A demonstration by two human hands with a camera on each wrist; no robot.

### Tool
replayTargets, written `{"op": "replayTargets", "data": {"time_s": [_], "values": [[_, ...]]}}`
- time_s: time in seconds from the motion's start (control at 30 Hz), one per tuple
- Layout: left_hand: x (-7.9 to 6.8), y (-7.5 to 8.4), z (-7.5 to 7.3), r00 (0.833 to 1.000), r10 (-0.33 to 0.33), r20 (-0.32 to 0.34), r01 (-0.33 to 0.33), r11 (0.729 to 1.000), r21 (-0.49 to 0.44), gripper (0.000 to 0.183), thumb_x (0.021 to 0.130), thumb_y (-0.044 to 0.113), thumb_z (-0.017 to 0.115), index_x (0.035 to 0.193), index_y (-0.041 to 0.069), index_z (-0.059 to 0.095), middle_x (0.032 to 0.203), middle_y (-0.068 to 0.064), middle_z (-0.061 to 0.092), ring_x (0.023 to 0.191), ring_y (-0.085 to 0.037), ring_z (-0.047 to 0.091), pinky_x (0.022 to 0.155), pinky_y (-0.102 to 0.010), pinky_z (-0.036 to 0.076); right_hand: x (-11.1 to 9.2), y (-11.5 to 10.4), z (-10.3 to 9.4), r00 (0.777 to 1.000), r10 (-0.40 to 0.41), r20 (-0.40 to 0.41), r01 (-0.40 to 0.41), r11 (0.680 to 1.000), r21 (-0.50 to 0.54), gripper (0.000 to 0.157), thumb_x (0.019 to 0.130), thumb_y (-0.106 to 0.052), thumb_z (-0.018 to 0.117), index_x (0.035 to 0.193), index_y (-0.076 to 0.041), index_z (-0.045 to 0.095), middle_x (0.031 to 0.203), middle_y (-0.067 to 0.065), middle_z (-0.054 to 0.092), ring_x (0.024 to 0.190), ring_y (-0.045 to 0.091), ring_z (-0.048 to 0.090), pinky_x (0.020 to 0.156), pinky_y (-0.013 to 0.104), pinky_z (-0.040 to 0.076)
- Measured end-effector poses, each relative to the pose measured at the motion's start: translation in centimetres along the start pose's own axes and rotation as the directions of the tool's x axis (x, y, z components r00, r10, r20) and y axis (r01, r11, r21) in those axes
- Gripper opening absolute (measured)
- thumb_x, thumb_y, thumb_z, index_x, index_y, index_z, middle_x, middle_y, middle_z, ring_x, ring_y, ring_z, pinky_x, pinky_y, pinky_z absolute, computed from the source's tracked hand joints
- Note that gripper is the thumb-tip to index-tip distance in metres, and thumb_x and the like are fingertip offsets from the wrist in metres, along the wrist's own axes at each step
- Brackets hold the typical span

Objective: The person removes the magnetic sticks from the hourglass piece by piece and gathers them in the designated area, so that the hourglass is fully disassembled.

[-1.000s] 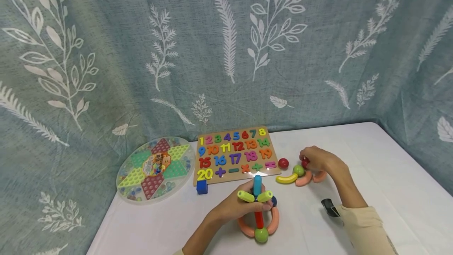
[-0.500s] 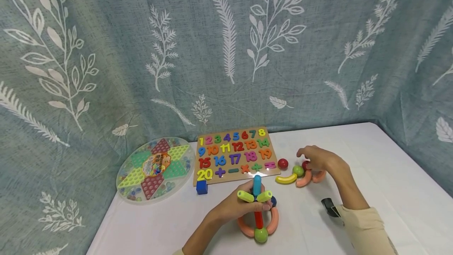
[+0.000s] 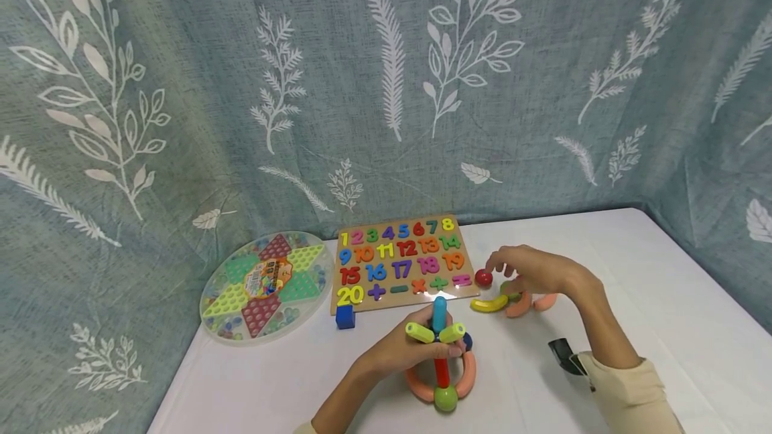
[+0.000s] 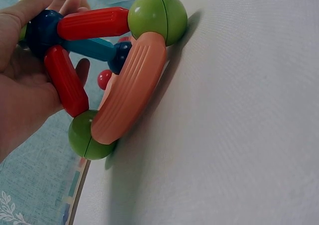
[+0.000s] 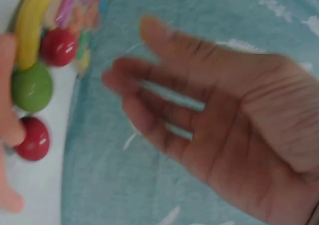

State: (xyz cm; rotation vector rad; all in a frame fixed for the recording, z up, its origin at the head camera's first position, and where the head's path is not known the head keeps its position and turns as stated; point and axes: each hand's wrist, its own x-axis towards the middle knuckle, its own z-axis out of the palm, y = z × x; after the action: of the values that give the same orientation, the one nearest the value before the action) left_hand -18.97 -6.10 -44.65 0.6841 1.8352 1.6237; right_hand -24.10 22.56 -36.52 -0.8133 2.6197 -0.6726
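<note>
My left hand (image 3: 395, 352) grips a toy built of magnetic sticks and balls (image 3: 445, 398), which stands on the table. In the left wrist view it has a dark blue ball (image 4: 45, 33), red sticks (image 4: 94, 23), green balls and a salmon curved stick (image 4: 130, 88) along its base. My right hand (image 3: 539, 270) hovers over loose pieces, fingers loosely bent and holding nothing. Near its fingertips lies a red ball (image 3: 484, 278). Beside that are a yellow curved stick (image 3: 489, 304), a green ball (image 5: 32, 87), another red ball (image 5: 35, 139) and salmon curved sticks (image 5: 7, 95).
Behind the hands lies a wooden number board (image 3: 395, 290). To its left is a round, clear-rimmed star game board (image 3: 208, 286), with a blue cube (image 3: 345, 317) near the number board's front corner. A patterned curtain (image 3: 338, 86) hangs behind the white table (image 3: 633, 273).
My right hand has left the red ball beside the salmon sticks and moved left toward the other red ball. The left hand keeps its grip on the toy in the same place.
</note>
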Motion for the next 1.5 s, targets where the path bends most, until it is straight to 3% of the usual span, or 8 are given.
{"op": "replayTargets", "data": {"time_s": [0.17,0.3,0.43,0.6,0.9,1.13,1.33,1.5], "values": [[0.0,0.0,0.0,1.000,0.000,-0.006,0.000,1.000,0.010,0.023,0.100,0.019,0.071,0.113,0.006,0.057,0.111,-0.016,0.075,0.102,-0.008,0.070,0.108,-0.028,0.049,-0.3,-2.1,0.1,0.984,-0.164,0.071,0.159,0.985,0.073,0.026,0.093,-0.009,0.078,0.118,-0.011,0.070,0.112,0.001,0.073,0.103,0.016,0.067,0.089,0.035,0.061],[-0.1,0.0,-0.1,1.000,0.002,0.018,-0.002,1.000,-0.005,0.025,0.101,0.016,0.070,0.119,0.004,0.057,0.123,-0.025,0.073,0.108,-0.009,0.072,0.110,-0.026,0.050,-0.2,-3.5,0.5,0.950,-0.288,0.123,0.276,0.955,0.105,0.027,0.092,-0.016,0.080,0.118,-0.014,0.070,0.104,-0.006,0.072,0.097,0.007,0.066,0.086,0.028,0.060],[-0.2,0.0,-0.3,0.999,0.013,0.052,-0.014,1.000,0.002,0.034,0.102,0.016,0.068,0.133,0.008,0.056,0.133,-0.023,0.070,0.118,-0.012,0.070,0.113,-0.025,0.049,0.1,-4.7,1.2,0.894,-0.419,0.157,0.395,0.904,0.163,0.032,0.091,-0.014,0.080,0.121,-0.014,0.069,0.104,-0.003,0.074,0.094,0.007,0.068,0.085,0.027,0.060],[-0.6,-0.1,-1.0,0.996,-0.026,0.084,0.013,0.989,0.149,0.044,0.101,0.026,0.070,0.142,0.019,0.057,0.136,-0.010,0.069,0.123,-0.011,0.065,0.112,-0.021,0.046,0.7,-5.8,2.0,0.842,-0.492,0.221,0.455,0.868,0.199,0.030,0.093,-0.018,0.079,0.121,-0.014,0.068,0.108,0.000,0.073,0.092,-0.001,0.062,0.084,0.024,0.059],[-0.7,-0.8,-2.0,0.989,-0.034,0.144,-0.021,0.933,0.359,0.042,0.098,0.021,0.075,0.137,0.017,0.061,0.130,-0.004,0.070,0.113,0.003,0.059,0.110,-0.020,0.047,0.8,-6.5,2.2,0.864,-0.436,0.252,0.407,0.899,0.161,0.026,0.095,-0.015,0.076,0.120,-0.015,0.069,0.109,-0.003,0.072,0.091,-0.005,0.059,0.086,0.020,0.058],[-0.7,-1.5,-2.6,0.973,-0.076,0.220,-0.006,0.937,0.349,0.043,0.102,0.026,0.069,0.142,0.017,0.055,0.136,-0.002,0.065,0.119,0.003,0.055,0.117,-0.021,0.042,0.7,-6.5,2.3,0.868,-0.426,0.254,0.394,0.904,0.168,0.022,0.100,-0.016,0.070,0.122,-0.014,0.069,0.112,-0.003,0.072,0.092,-0.004,0.059,0.087,0.020,0.058],[-0.7,-1.7,-2.7,0.965,-0.096,0.244,0.011,0.945,0.328,0.048,0.104,0.023,0.066,0.149,0.019,0.050,0.148,-0.002,0.061,0.135,0.001,0.052,0.123,-0.023,0.037,0.8,-6.3,2.5,0.851,-0.453,0.265,0.412,0.889,0.198,0.021,0.102,-0.011,0.065,0.123,-0.010,0.069,0.113,0.002,0.071,0.089,-0.005,0.059,0.088,0.020,0.059],[-0.8,-1.6,-2.6,0.967,-0.116,0.227,0.032,0.939,0.343,0.049,0.103,0.021,0.067,0.149,0.019,0.050,0.148,-0.001,0.060,0.135,0.001,0.051,0.123,-0.023,0.037,1.0,-6.2,2.5,0.825,-0.486,0.289,0.435,0.872,0.225,0.013,0.104,-0.011,0.062,0.113,-0.007,0.069,0.093,0.007,0.070,0.075,-0.009,0.058,0.075,0.019,0.060]]}}
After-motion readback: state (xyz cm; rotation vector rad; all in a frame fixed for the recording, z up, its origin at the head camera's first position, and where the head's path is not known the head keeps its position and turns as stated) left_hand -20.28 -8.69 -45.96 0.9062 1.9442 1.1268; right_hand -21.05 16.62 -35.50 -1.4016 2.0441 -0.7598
